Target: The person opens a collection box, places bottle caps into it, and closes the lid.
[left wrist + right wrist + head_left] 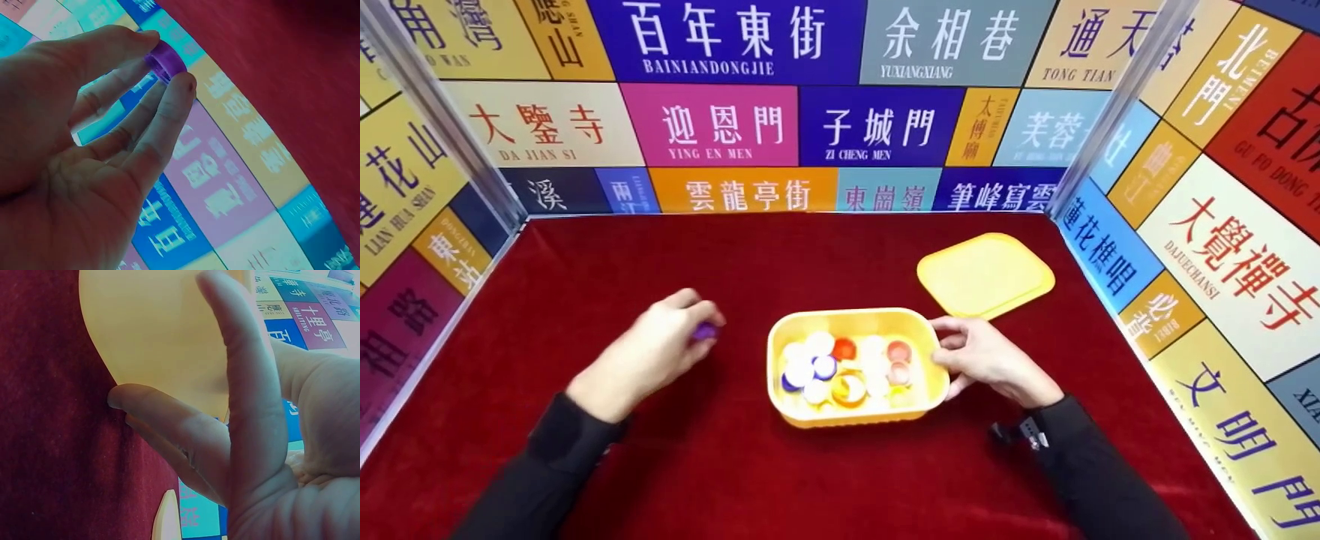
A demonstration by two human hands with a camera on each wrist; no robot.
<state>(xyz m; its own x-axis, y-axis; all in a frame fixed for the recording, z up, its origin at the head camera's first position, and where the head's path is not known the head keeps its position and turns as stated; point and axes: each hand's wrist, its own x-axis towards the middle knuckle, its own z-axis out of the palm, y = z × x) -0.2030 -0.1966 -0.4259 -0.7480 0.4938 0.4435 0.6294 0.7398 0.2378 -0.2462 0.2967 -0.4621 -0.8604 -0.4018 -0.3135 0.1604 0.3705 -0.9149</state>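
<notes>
Between its thumb and fingertips my left hand (660, 349) pinches a purple bottle cap (169, 60), held off to the left of a yellow plastic container (851, 421). The left wrist view shows the cap's hollow side. At the container's right end, my right hand (990, 360) holds the wall with the thumb and fingers spread along it. Inside the container lie several caps, among them white ones (820, 343), a red cap (844, 348), a white-and-blue one (825, 366) and an orange one (851, 388). Glare washes out part of the contents.
A yellow lid (986, 274) lies flat behind the container, to the right. Dark red cloth (720, 262) covers the table. Panels printed with coloured signs (712, 124) stand along the back and both sides, joined by metal corner posts.
</notes>
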